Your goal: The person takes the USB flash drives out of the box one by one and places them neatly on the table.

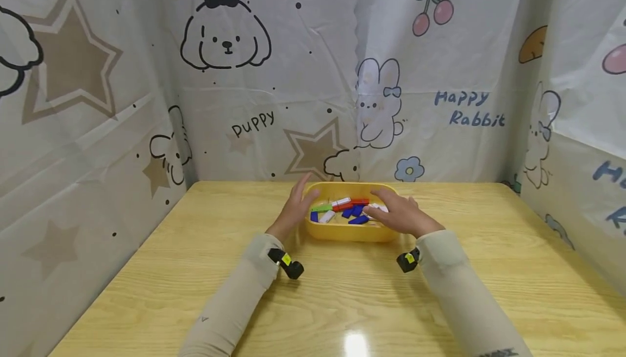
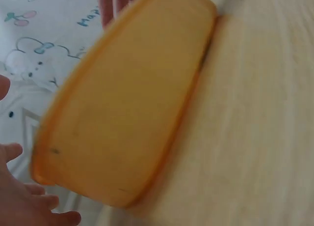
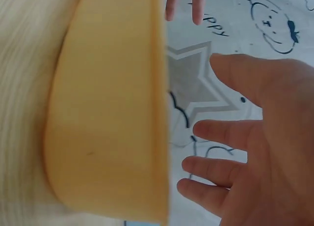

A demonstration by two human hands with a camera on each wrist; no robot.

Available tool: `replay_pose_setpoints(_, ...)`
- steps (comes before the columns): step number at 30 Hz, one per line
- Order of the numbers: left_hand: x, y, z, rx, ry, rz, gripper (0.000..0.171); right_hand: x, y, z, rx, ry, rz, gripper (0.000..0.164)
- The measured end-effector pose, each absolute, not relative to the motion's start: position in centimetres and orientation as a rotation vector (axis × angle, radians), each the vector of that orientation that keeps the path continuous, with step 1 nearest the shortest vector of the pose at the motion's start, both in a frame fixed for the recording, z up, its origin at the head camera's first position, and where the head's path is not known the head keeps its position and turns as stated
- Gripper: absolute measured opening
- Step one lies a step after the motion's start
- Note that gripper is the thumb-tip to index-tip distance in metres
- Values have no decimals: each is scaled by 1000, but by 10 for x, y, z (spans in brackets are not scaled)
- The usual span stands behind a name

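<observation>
A yellow plastic bin point(image 1: 352, 232) stands on the table with several small oblong pieces in red, white, blue and green inside. Among them show a green piece point(image 1: 321, 208), a red piece point(image 1: 360, 201) and a blue piece point(image 1: 358, 219). My left hand point(image 1: 295, 208) is at the bin's left end, fingers extended and nothing in them. Over the right end reaches my right hand point(image 1: 405, 213), its thumb and fingers spread apart. In the right wrist view those fingers point(image 3: 216, 169) are apart from the bin's side wall point(image 3: 108, 108).
The wooden table point(image 1: 323, 292) extends around the bin. Behind it hangs a white cloth point(image 1: 293, 74) printed with cartoons, which also encloses both sides. A small black camera point(image 1: 292, 268) is strapped to the left wrist, another camera point(image 1: 408, 260) to the right.
</observation>
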State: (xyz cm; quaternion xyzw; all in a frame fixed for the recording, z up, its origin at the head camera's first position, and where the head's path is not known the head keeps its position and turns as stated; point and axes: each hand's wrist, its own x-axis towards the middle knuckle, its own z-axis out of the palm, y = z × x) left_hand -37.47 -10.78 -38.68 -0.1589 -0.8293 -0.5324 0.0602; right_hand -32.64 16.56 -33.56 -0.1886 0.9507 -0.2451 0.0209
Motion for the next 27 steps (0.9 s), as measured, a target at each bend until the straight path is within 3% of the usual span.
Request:
replay_pose_setpoints(8, -377, -103, -406, -416, -2528, -1640, 66, -339, 164, -355, -645, 2987, -729, 54)
replay_pose_setpoints(27, -369, -105, -423, -329, -2443, -1760, 69, -348, 161, -372, -615, 3009, -545, 39)
